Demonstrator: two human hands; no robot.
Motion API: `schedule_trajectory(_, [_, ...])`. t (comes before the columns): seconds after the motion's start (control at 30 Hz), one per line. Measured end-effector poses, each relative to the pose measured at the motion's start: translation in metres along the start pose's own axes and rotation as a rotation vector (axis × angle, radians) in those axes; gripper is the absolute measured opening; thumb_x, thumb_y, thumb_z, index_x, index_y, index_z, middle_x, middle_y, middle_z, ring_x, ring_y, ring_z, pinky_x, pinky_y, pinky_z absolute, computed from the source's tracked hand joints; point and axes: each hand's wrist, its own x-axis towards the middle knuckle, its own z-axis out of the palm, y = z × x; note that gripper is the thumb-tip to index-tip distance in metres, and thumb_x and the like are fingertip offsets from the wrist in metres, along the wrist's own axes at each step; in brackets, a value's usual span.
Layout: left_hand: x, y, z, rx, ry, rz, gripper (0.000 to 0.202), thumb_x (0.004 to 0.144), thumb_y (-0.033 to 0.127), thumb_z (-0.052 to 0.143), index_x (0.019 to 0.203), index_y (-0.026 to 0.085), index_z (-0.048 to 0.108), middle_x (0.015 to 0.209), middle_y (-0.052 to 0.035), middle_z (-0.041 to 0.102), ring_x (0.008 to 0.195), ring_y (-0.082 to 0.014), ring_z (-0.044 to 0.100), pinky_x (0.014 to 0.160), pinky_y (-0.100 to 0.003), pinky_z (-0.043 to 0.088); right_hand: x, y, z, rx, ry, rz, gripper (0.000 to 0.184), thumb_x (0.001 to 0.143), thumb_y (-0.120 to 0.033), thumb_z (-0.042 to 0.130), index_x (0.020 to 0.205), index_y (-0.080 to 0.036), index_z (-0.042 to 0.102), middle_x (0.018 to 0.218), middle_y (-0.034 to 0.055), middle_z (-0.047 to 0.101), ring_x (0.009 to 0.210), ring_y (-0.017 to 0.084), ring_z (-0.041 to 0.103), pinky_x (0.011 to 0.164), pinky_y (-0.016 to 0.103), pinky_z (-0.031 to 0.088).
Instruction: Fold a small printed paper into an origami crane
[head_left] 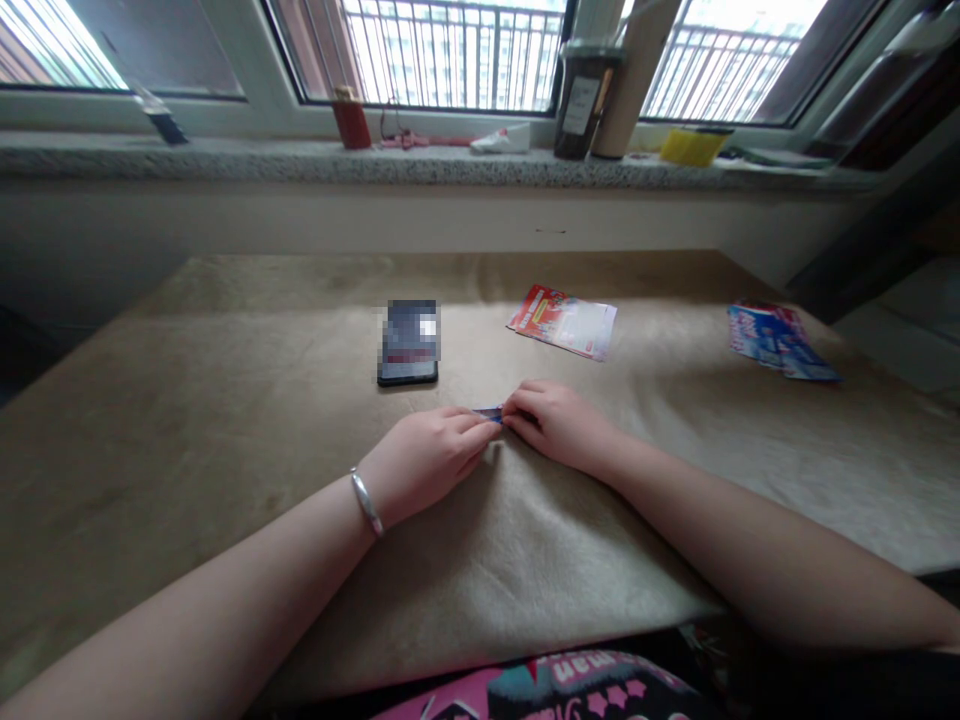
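1. Two hands meet at the middle of the table. The left hand (424, 455) and the right hand (559, 425) each pinch one end of a small blue strip (489, 412), with the fingers closed narrow on it.
2. Location: the blue strip sits just above the beige cloth (225, 400), near the phone (409, 343). The strip is too small to identify.
3. Risk, slip: only fingertips grip it, and very little of it shows. An uneven pull would probably free one end and drop it onto the cloth.
4. Risk, tear: opposed pulls from both hands could rip the strip off-line.
5. Risk, drag: the cloth rises in a fold under the hands. Forearms resting on it could pull it, shifting the phone, the red-and-white packet (564, 322) and the blue packet (780, 342) near the right edge.
6. Risk, snag: the bracelet (367, 502) on the left wrist could catch the cloth.
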Motion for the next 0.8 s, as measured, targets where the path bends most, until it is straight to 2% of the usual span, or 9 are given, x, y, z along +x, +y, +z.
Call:
schedule_trajectory(0.2, [0.0012,0.0003,-0.0005,0.015,-0.007,-0.003,0.020,0.092,0.019,0.047,0.103,0.017,0.064,0.098,-0.0057,0.070,0.091,-0.0182,0.064,0.081,-0.031,0.055,0.0000,-0.0025,-0.0005,0.003,0.002,0.049,0.010,0.085,-0.021,0.056,0.082,-0.016,0.064,0.077,0.0049,0.063,0.073,0.015,0.056,0.068,0.025,0.041])
schedule_trajectory(0.53, [0.0037,0.0035,-0.0033,0.083,-0.074,-0.073,0.020,0.092,0.021,0.048,0.100,0.017,0.067,0.086,-0.0060,0.064,0.079,-0.0181,0.059,0.067,-0.029,0.052,0.0022,-0.0023,0.0004,0.031,-0.004,0.109,0.007,0.082,-0.020,0.059,0.078,-0.016,0.063,0.073,0.0023,0.061,0.068,0.013,0.053,0.064,0.024,0.039])
schedule_trajectory(0.8, [0.0051,0.0026,-0.0020,0.051,-0.051,-0.080,0.021,0.092,0.022,0.047,0.099,0.018,0.067,0.085,-0.0050,0.062,0.079,-0.0185,0.056,0.067,-0.029,0.050,0.0025,-0.0015,0.0015,0.028,0.003,0.101,0.004,0.080,-0.019,0.061,0.077,-0.016,0.062,0.072,0.0016,0.060,0.068,0.013,0.052,0.064,0.024,0.038])
